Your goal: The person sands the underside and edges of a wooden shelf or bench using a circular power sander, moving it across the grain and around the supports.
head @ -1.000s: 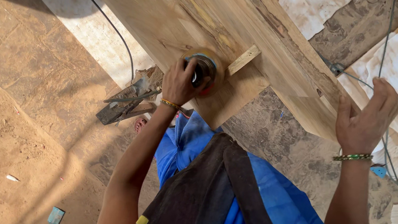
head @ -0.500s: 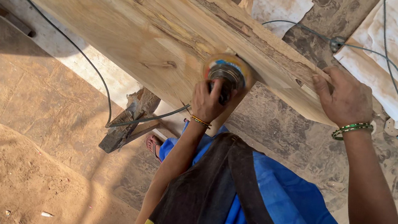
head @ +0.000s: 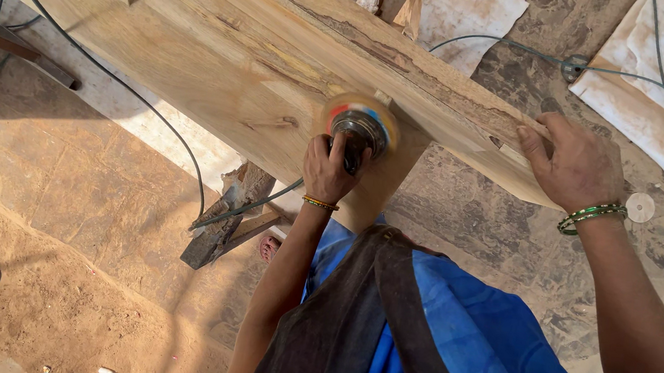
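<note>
Step in hand: sanding the side face of the wooden beam (head: 221,55); judged from the blurred disc, the tool is running.
Left hand (head: 332,170): fingers clamped round the body of the sander (head: 358,131), its round disc pressed flat on the beam.
Right hand (head: 573,161): fingers together, curled over the beam's upper edge, bracing it.
Sander position: on the beam's lower side face, between the two hands, nearer the left.
Next move calls for: likely an even sideways pass, disc kept flat, cable (head: 147,109) kept off the disc.
Beam: pale timber, squared, rough grain, dark cracked strip along the top edge.
Cable: thin, dark, draped across the beam face.
Floor (head: 52,262): sandy, dusty, with scattered spare discs (head: 640,207).
Clothing: blue cloth (head: 489,349), beaded bangles on both wrists.
</note>
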